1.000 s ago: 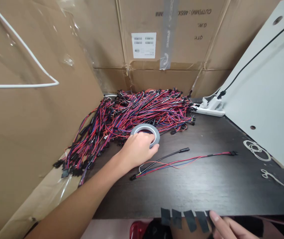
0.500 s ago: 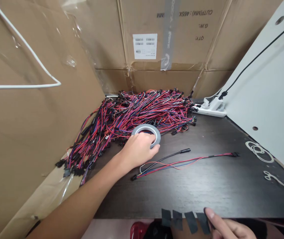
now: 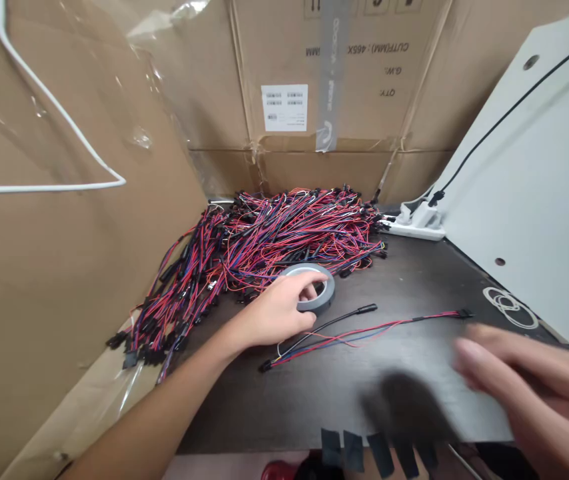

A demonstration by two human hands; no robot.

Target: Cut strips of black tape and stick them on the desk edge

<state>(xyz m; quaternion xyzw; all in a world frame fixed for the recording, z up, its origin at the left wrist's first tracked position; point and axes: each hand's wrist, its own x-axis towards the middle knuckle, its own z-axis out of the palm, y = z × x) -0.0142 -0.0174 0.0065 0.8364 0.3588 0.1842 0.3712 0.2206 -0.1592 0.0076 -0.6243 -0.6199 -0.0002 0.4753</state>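
Dark tabletop (image 3: 264, 417): piled wires (image 3: 299, 230), one harness (image 3: 417, 319), tape strips (image 3: 353, 451) along the edge.

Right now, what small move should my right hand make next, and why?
I'd bring the right hand across to the tape roll, perhaps to draw more tape. The left hand holds the roll, the right seems to hold nothing, though it's blurred, and five dark strips hang at the edge of the table.

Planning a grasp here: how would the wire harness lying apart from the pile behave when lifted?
The wire harness would probably sag, being thin and loosely curved. It seems light, given its slenderness. Its orange wire might snag, bowing away from the rest.
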